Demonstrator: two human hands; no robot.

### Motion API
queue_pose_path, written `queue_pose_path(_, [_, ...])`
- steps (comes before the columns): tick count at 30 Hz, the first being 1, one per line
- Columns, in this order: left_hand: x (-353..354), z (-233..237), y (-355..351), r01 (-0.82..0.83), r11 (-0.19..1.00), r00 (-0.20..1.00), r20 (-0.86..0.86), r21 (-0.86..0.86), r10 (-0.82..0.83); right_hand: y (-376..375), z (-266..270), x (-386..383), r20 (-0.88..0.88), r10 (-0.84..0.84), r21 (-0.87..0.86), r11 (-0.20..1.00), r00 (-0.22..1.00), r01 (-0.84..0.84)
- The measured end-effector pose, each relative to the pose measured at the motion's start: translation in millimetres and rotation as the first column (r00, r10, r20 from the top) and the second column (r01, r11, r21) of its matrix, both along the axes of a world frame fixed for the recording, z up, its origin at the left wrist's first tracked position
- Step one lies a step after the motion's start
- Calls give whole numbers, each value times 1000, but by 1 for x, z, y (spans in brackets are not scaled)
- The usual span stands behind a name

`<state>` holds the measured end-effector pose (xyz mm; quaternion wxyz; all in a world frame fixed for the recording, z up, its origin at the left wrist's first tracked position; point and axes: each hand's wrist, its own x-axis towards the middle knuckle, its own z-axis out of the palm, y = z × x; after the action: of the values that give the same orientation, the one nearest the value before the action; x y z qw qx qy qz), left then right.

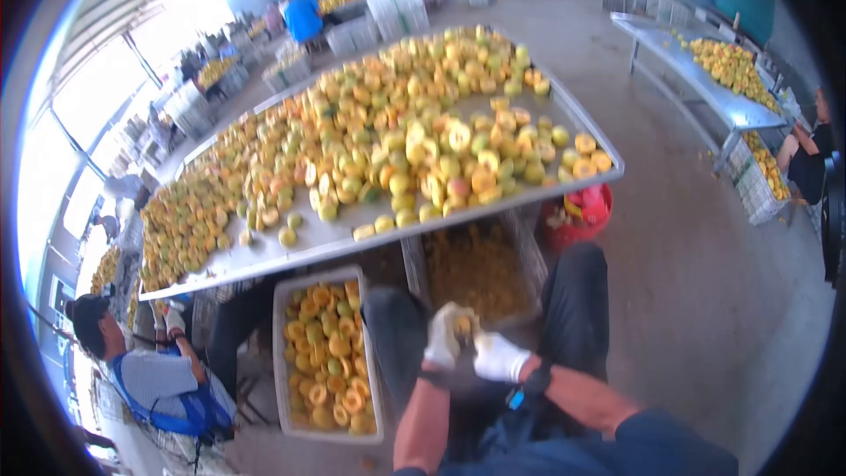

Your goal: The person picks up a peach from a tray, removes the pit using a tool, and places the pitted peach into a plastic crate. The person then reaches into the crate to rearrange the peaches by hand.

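Both my hands wear white gloves and meet above my lap. My left hand (445, 335) is closed on a yellow fruit half (463, 326). Close beside it, my right hand (499, 357) has its fingers curled toward the fruit; what they hold, if anything, is too small to make out. Beyond my knees a crate (529, 251) holds brownish bits. Left of my legs stands a white crate (377, 388) of halved yellow fruit. Ahead, a metal table (352, 249) carries a large heap of whole and halved fruit (397, 150).
A red bucket (592, 220) stands under the table's right corner. A co-worker in a cap (159, 379) sits at the left. Another person (806, 154) sits by a metal table (696, 79) at the right. More people and crates (397, 11) are behind.
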<state>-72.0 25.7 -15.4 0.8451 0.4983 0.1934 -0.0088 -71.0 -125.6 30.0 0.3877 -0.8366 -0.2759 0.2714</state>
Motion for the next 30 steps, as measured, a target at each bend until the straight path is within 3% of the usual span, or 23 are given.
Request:
queue_pose_path(1, [2, -12, 8, 133, 987, 988, 86, -93, -125, 0, -2, -2, -14, -40, 34, 999, 999, 40])
queue_pose_path(2, [1, 6, -3, 19, 981, 1000, 26, -194, -14, -1, 0, -3, -55, -26, 26, 999, 998, 27])
queue_pose_path(3, [0, 21, -7, -54, 990, 989, -144, -132, 35, 0, -31, -6, -91, -35, 151, 987, 995, 49])
queue_pose_path(5, [0, 18, -3, -43, 996, 956, -292, -79, 18, -4, -10, -2, -441, -37, 55, 996, 897, 68])
queue_pose_path(8, [2, 16, 4, -24, 970, 946, -320, -241, -56, -8, 7, 6, -370, -41, 33, 998, 928, 57])
queue_pose_path(9, [0, 22, 3, 40, 911, 995, -67, -411, -74, -13, -4, 16, -168, -9, 16, 1000, 986, 12])
queue_pose_path(11, [-2, 25, -10, -68, 933, 996, 24, -352, 81, -12, 4, 19, -165, -34, -18, 999, 986, 32])
queue_pose_path(15, [-2, 22, -14, -131, 957, 990, 19, -259, 141, -6, 1, 6, -199, -72, 76, 993, 977, 88])
queue_pose_path(17, [5, 17, -11, -127, 870, 991, -95, -476, 92, -2, -5, 4, -100, -72, -25, 997, 992, 70])
queue_pose_path(18, [7, 14, -13, -218, 849, 967, -224, -482, 122, -2, -7, 1, -45, -57, -12, 998, 997, 56])
queue_pose_path(19, [8, 14, -11, -243, 859, 950, -289, -451, 118, -2, -7, -1, -45, -74, -12, 997, 996, 73])
queue_pose_path(21, [7, 12, -15, -296, 928, 924, -313, -228, 218, 1, -9, -5, 1, -37, 21, 999, 999, 37])
queue_pose_path(25, [0, 25, -19, -311, 949, 903, -326, -45, 280, 2, -26, -8, -124, -81, 122, 988, 989, 96])
queue_pose_path(27, [-2, 26, -19, -169, 981, 981, -82, 96, 177, 2, -54, -10, -104, -72, 210, 973, 992, 93])
queue_pose_path(29, [1, 27, -14, -124, 990, 989, -74, 74, 130, -6, -46, -8, -76, -66, 294, 952, 995, 86])
queue_pose_path(30, [4, 28, -12, -21, 996, 996, -83, 89, 28, -12, -8, -1, -412, -45, 210, 967, 910, 143])
